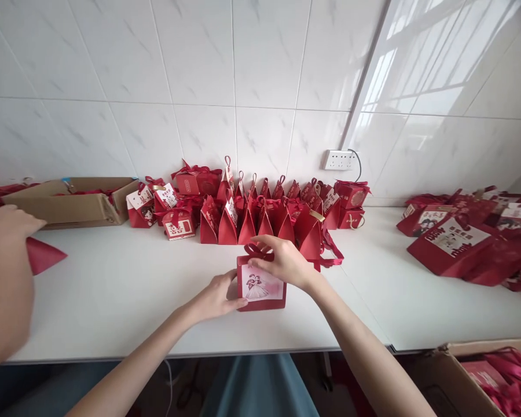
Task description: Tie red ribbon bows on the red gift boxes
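Note:
A red gift box (263, 284) with a pale front label printed with a couple stands upright on the white table, near its front edge. My left hand (217, 298) grips the box by its left side, thumb on the front and fingers partly hidden behind. From the upper right, my right hand (280, 260) closes over the top of the box, fingers by the dark red ribbon bow (257, 250) and thumb against the front. Right behind the box stands a row of red gift boxes (248, 225) with ribbon loops.
A cardboard box (73, 202) holding red items sits at the back left. Beside it, another person's hand (8, 226) holds something red. More red gift boxes (454, 240) are piled at right. An open carton (447, 376) with ribboned boxes stands lower right. A power strip (342, 160) is on the tiled wall.

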`<move>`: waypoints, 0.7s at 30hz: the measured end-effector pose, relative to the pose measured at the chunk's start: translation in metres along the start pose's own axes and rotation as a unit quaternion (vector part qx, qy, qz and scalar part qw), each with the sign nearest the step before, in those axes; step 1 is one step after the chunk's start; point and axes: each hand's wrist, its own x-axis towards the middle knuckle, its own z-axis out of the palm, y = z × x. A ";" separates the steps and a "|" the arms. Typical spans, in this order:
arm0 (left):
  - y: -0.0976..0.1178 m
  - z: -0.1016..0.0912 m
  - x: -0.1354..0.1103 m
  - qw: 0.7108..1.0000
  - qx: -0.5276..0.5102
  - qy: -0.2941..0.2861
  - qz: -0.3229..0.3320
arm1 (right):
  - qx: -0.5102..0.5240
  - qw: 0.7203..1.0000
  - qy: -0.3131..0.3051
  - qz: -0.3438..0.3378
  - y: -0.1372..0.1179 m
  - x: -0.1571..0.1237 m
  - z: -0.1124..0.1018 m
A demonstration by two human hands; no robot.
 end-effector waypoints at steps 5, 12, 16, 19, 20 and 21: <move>0.036 -0.012 0.012 0.986 -0.020 0.162 0.014 | 0.123 0.989 0.051 0.070 0.006 -0.003 0.000; 0.054 -0.001 0.044 0.972 -0.084 0.205 0.080 | 0.186 0.970 0.142 0.070 0.010 -0.015 0.011; 0.048 0.000 0.046 0.974 -0.024 0.177 0.142 | 0.194 0.965 0.161 0.073 0.014 -0.015 0.019; 0.044 0.002 0.046 0.966 -0.006 0.177 0.188 | 0.204 0.960 0.176 0.078 0.016 -0.018 0.022; 0.044 0.003 0.045 0.964 -0.013 0.186 0.191 | 0.206 0.958 0.184 0.075 0.016 -0.020 0.023; 0.045 0.004 0.045 0.962 -0.022 0.196 0.189 | 0.207 0.957 0.193 0.069 0.016 -0.022 0.024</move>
